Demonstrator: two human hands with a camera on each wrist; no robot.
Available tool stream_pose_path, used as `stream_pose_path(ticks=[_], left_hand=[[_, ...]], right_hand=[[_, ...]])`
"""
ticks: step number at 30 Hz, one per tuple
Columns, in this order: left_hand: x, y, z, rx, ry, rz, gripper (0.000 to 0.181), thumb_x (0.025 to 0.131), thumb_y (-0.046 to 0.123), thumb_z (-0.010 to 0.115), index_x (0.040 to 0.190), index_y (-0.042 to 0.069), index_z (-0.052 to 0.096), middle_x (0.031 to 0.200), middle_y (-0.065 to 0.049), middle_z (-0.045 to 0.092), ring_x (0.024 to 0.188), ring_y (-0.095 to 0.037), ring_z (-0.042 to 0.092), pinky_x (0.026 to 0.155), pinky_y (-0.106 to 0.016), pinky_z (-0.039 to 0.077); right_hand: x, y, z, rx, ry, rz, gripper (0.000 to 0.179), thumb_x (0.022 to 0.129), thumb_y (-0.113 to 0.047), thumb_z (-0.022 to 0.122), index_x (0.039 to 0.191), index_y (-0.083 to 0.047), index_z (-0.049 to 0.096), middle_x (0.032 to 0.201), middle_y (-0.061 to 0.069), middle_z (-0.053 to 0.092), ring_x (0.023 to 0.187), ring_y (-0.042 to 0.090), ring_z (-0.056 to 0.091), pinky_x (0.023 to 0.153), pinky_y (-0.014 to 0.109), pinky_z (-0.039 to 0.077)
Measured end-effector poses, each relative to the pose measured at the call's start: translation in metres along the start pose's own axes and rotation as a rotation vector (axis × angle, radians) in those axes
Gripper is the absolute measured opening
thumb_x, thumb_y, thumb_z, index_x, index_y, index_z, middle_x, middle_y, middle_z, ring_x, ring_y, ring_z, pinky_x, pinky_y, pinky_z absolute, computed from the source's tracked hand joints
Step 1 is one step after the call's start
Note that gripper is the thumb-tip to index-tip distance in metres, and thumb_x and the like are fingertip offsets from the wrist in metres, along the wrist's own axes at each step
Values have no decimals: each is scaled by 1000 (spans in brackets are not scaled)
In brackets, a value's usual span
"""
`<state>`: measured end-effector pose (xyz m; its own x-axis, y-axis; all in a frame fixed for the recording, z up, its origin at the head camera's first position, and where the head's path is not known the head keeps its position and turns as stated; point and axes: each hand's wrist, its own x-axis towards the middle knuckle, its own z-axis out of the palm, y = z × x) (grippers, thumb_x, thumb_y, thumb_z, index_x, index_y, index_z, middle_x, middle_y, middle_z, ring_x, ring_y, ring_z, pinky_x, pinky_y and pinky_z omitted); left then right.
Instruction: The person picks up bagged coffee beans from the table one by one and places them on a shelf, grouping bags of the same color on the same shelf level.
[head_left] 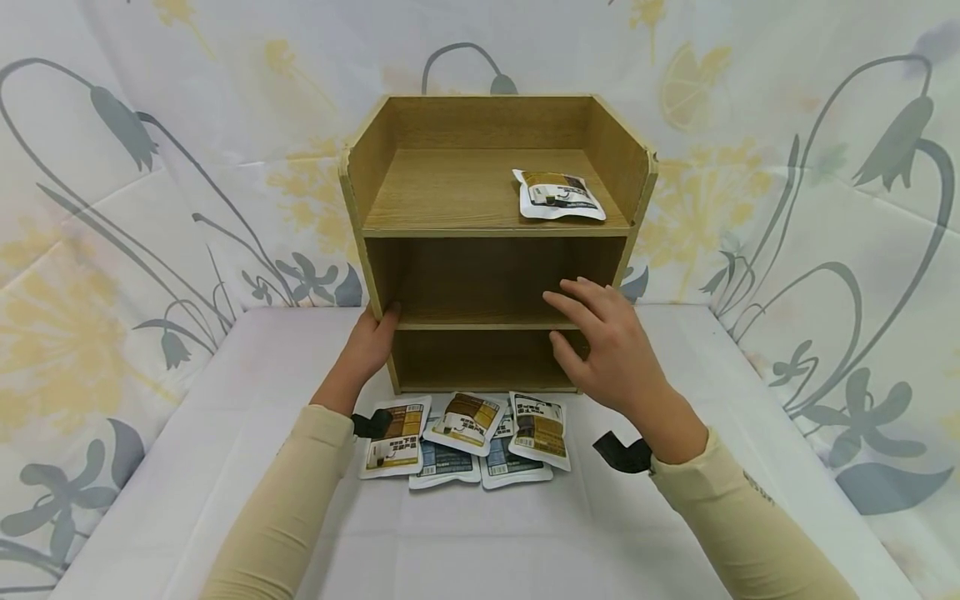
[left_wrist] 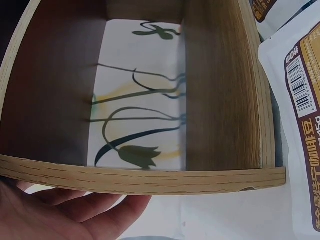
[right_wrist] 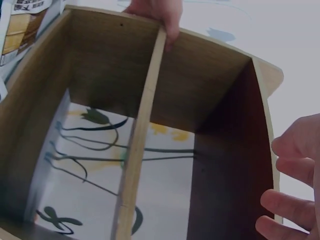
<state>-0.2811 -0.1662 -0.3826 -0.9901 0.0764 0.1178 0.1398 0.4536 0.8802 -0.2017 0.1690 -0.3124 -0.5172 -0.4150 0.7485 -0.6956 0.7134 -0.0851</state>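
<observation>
A small wooden shelf (head_left: 495, 327) with tiers stands on the white-covered table. My left hand (head_left: 369, 340) grips its left side panel, the thumb over the front edge by the middle board and the fingers on the outside; those fingers (left_wrist: 107, 207) show in the left wrist view. My right hand (head_left: 611, 346) hovers before the shelf's right side, fingers spread and slightly bent, holding nothing. One brown-and-white pouch (head_left: 561, 197) lies on the top tier at the right. The two lower tiers hold nothing visible.
Several more pouches lie partly overlapping before the shelf, among them a brown-labelled pouch (head_left: 397, 437) at the left and a blue-labelled pouch (head_left: 513, 467). A flower-patterned cloth (head_left: 225, 167) hangs behind and at both sides of the table (head_left: 465, 558).
</observation>
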Motion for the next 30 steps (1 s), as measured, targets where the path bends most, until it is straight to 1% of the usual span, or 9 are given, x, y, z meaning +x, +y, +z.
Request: stream_pose_path(ticks=[6, 13, 15, 20, 24, 30], left_hand=[[0, -1, 0, 1, 5, -8, 67, 103, 48, 28, 156, 12, 13, 150, -23, 34, 135, -40, 41, 112, -55, 32], [0, -1, -1, 2, 3, 3, 66, 103, 46, 28, 156, 10, 12, 149, -25, 35, 134, -41, 41, 112, -56, 31], [0, 0, 0, -1, 3, -3, 65, 103, 46, 28, 156, 11, 12, 150, -25, 35, 134, -41, 42, 111, -56, 32], [-1, 1, 0, -7, 1, -7, 65, 103, 46, 28, 156, 11, 13, 149, -25, 36, 133, -41, 43, 111, -55, 33], [0, 1, 0, -12, 1, 4, 65, 103, 46, 28, 156, 10, 13, 148, -25, 37, 132, -40, 43, 111, -55, 33], [-1, 1, 0, -3, 1, 2, 66, 103, 46, 28, 156, 11, 12, 150, -24, 36, 134, -40, 42, 112, -55, 31]], right_hand=[[-8, 0, 6, 2, -20, 7, 45, 84, -17, 70, 127, -8, 63, 131, 20, 58, 124, 38, 52, 104, 59, 38], [-19, -1, 14, 15, -52, 24, 44, 84, -18, 69, 126, -9, 63, 129, 19, 60, 120, 37, 55, 100, 57, 41], [-23, -1, 16, 18, -62, 27, 43, 84, -19, 70, 126, -9, 63, 128, 19, 60, 119, 37, 56, 100, 57, 42], [-31, -1, 21, 11, -96, 48, 44, 84, -20, 70, 126, -9, 64, 128, 17, 61, 117, 36, 57, 98, 55, 43], [-37, -1, 23, 6, -125, 66, 45, 84, -20, 70, 128, -10, 63, 128, 15, 61, 115, 34, 58, 96, 54, 44], [-49, -3, 29, 9, -179, 84, 48, 84, -20, 70, 130, -10, 61, 129, 15, 60, 118, 34, 56, 98, 55, 43]])
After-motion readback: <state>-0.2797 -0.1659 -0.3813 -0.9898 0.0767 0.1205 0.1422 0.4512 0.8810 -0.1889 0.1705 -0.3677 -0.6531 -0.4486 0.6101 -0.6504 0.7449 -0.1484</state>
